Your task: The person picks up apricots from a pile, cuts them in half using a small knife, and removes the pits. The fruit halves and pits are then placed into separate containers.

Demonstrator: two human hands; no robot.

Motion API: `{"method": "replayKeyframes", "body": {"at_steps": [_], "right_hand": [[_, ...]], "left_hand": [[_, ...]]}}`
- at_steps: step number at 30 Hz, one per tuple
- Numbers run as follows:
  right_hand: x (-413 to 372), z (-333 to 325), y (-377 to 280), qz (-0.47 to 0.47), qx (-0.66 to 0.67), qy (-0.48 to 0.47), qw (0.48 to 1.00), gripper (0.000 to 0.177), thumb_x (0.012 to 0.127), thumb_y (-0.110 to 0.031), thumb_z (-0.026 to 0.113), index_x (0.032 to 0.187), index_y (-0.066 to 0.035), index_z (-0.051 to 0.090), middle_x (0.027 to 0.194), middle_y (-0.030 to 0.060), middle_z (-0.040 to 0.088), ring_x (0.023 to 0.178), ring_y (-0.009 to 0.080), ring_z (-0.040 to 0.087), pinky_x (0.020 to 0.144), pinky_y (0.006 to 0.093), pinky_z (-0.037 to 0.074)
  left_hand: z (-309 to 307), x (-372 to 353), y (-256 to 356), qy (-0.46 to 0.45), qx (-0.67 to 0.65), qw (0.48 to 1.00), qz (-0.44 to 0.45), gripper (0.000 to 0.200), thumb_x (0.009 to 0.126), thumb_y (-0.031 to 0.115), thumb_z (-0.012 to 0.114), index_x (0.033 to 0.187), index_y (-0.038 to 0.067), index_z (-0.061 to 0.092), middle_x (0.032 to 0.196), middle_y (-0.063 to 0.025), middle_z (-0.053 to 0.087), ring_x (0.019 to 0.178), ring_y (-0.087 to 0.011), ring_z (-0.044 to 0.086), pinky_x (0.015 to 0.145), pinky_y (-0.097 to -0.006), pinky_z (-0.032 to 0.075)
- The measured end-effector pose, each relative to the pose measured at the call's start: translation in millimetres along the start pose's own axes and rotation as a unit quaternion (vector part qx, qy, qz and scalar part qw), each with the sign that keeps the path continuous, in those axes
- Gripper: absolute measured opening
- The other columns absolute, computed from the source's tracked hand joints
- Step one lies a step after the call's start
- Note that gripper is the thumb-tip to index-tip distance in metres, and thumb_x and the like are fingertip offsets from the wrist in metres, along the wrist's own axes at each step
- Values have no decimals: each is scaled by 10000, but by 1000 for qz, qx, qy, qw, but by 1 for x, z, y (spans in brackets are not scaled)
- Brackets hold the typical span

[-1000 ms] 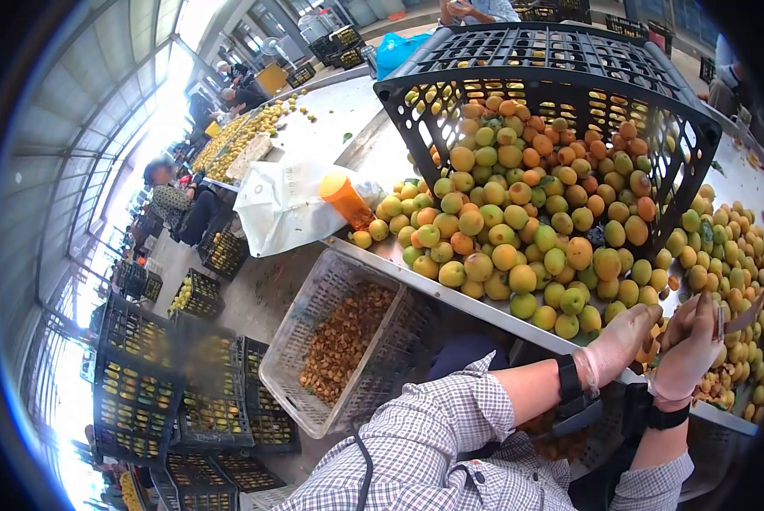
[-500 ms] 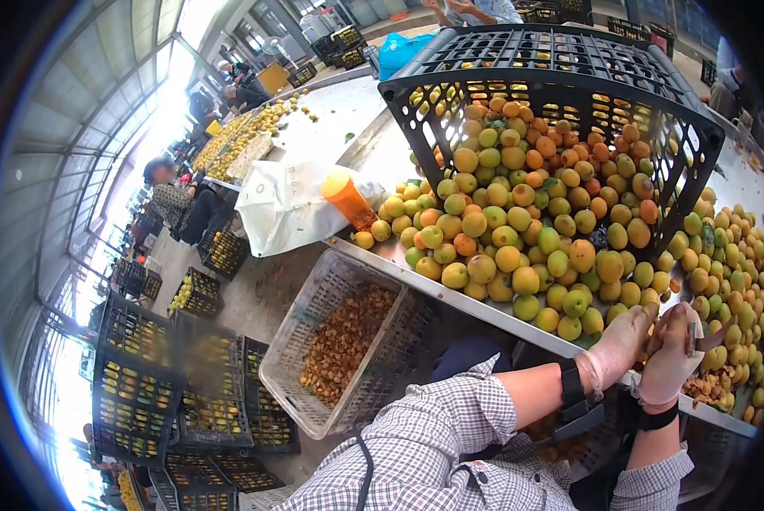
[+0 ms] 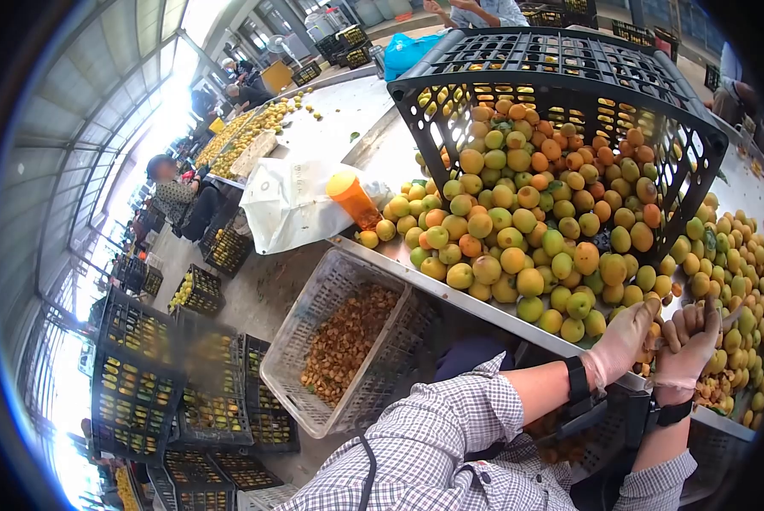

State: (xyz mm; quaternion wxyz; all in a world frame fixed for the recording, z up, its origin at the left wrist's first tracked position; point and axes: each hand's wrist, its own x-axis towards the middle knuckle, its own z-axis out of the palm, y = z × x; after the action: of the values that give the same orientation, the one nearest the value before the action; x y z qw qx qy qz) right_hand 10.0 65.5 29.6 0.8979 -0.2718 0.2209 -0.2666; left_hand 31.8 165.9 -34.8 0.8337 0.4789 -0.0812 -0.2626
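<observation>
Both of my hands are at the table's front edge on the right, in thin pale gloves. My left hand [image 3: 622, 342] has its fingers pressed together on something hidden from view. Close to its right, my right hand [image 3: 687, 347] is curled, with a thin blade-like tool sticking out beyond its fingers. Yellow-green and orange fruits [image 3: 518, 230] spill from a black crate [image 3: 569, 55] lying on its side, just beyond my hands. More fruits [image 3: 723, 272] are piled to the right, with small brownish pieces [image 3: 716, 390] near my right hand.
An orange cup [image 3: 354, 200] lies tilted by a white bag [image 3: 288, 204] on the table. Below the edge stands a pale crate [image 3: 339, 341] with brown pieces in it. Black crates of fruit [image 3: 135, 409] are stacked at left. A person [image 3: 178, 194] sits at far left; others are behind.
My hands have moved slightly apart, and my right hand has turned and shifted a little right. The view has shifted slightly.
</observation>
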Motion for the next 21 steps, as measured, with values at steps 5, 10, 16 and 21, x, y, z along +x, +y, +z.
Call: {"method": "replayKeyframes", "body": {"at_steps": [5, 10, 16, 21], "right_hand": [[1, -4, -1, 7, 3, -1, 1000, 363, 1010, -255, 534, 715, -165, 342, 587, -63, 252, 443, 61, 202, 344, 242, 161], [15, -16, -8, 37, 71, 4, 997, 363, 1010, -255, 535, 713, -158, 349, 605, -56, 264, 457, 64, 216, 353, 243, 164], [7, -2, -12, -31, -13, 11, 999, 275, 1009, -260, 551, 777, -144, 461, 613, -54, 319, 456, 70, 224, 384, 263, 203], [-4, -10, -8, -65, -320, -60, 943, 142, 980, -236, 605, 926, -106, 585, 659, -55, 463, 478, 37, 361, 395, 233, 259]], "left_hand": [[8, -5, 3, -5, 13, 1000, 0, 386, 1060, 422, 452, 992, 62, 572, 724, 25, 506, 632, -70, 479, 551, -230, 411], [8, -1, 9, -20, 95, 993, 61, 366, 1055, 422, 469, 1010, 72, 565, 718, 18, 504, 638, -68, 463, 563, -226, 410], [1, 10, 13, 34, 101, 990, 87, 354, 1061, 378, 468, 975, 52, 576, 707, 15, 500, 660, -69, 471, 583, -250, 412], [-9, 20, 22, 76, 60, 993, 72, 369, 1060, 373, 482, 1003, 33, 614, 736, 6, 528, 669, -72, 449, 602, -257, 399]]}}
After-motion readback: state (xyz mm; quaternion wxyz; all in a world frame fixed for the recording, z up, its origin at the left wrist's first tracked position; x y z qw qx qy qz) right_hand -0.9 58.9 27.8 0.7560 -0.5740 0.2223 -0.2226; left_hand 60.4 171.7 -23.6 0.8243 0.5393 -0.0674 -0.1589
